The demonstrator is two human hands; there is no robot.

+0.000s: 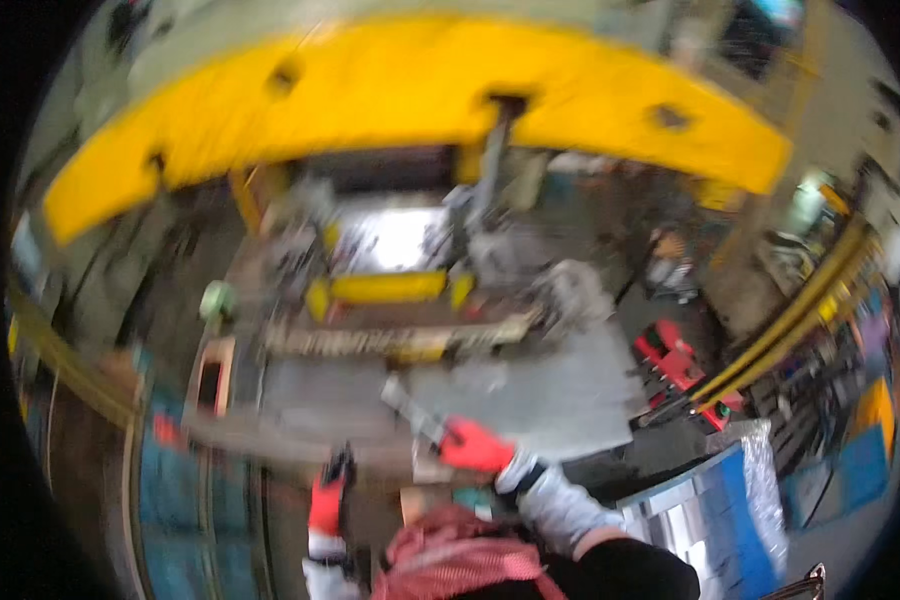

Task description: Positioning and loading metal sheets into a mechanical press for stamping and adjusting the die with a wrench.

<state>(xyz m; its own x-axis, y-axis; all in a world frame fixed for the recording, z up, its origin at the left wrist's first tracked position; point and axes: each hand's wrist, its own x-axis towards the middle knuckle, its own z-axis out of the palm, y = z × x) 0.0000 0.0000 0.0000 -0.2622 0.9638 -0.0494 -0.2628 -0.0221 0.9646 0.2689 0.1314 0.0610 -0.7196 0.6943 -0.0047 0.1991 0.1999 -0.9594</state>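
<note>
My right hand [475, 445], in a red glove, is closed round the lower end of a long, flat, light grey metal piece [410, 408]. The piece slants up and to the left over the near part of a grey metal work table [320, 395]. Blur hides its exact kind. My left hand [330, 495], gloved in red with a dark area at the fingers, is near the table's front edge. Whether it holds anything is lost in the smear of motion.
A wide yellow beam [390, 85] spans the machine above the table. On the table's far side stands a yellow bar [388, 288] before a bright plate. A red tool rack [680, 365] is at the right. Blue panels [170, 480] stand at the lower left.
</note>
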